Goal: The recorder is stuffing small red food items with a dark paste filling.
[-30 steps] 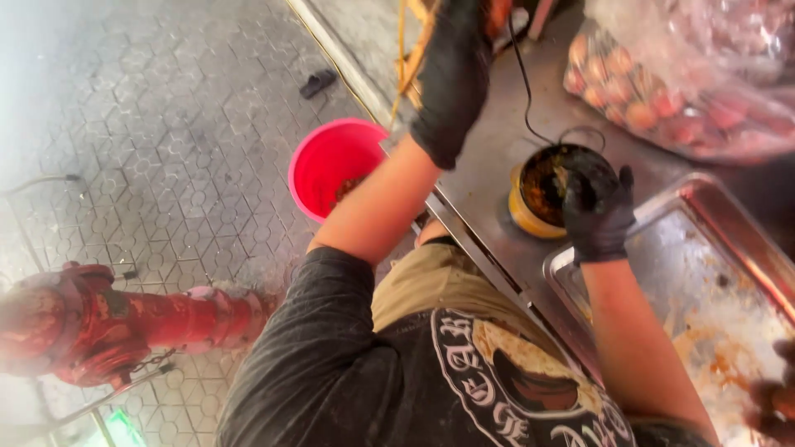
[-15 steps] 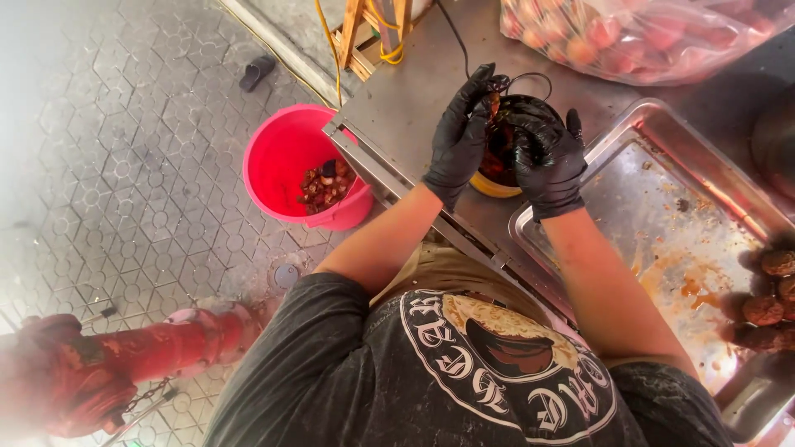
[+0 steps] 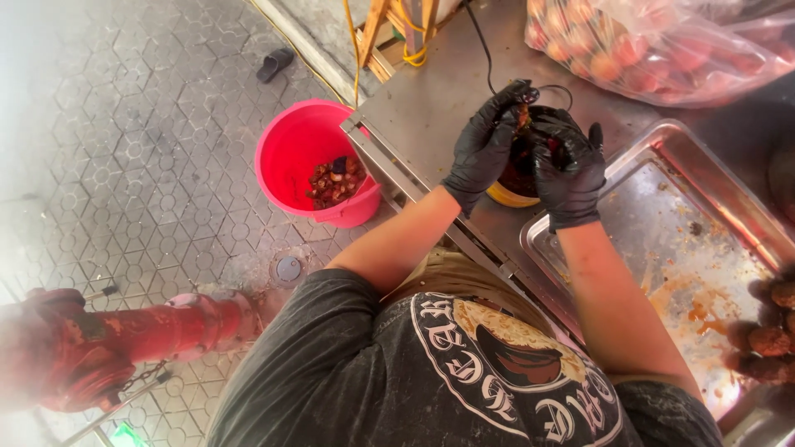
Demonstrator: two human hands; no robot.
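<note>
Since a moment ago, both hands have come closer together over the dark pot (image 3: 515, 170), and the left hand (image 3: 484, 149) has lifted its fingers up a little.

Nearest, by the right edge of the metal table (image 3: 431, 108), a big metal tray (image 3: 704, 240) lies smeared with orange sauce, with brown lumps (image 3: 766, 339) at its near right corner. Just past the tray's left corner sits the pot, close to the table's near edge. The right hand (image 3: 570, 170), in a black glove, is curled over the pot's top. The left hand, also gloved, pinches a small reddish bit (image 3: 523, 114) at its fingertips, just above the pot's far rim. Off the table's left edge, a pink bucket (image 3: 286, 161) of scraps stands on the floor. At the far right corner lies a clear bag of red fruit (image 3: 654, 45).
</note>
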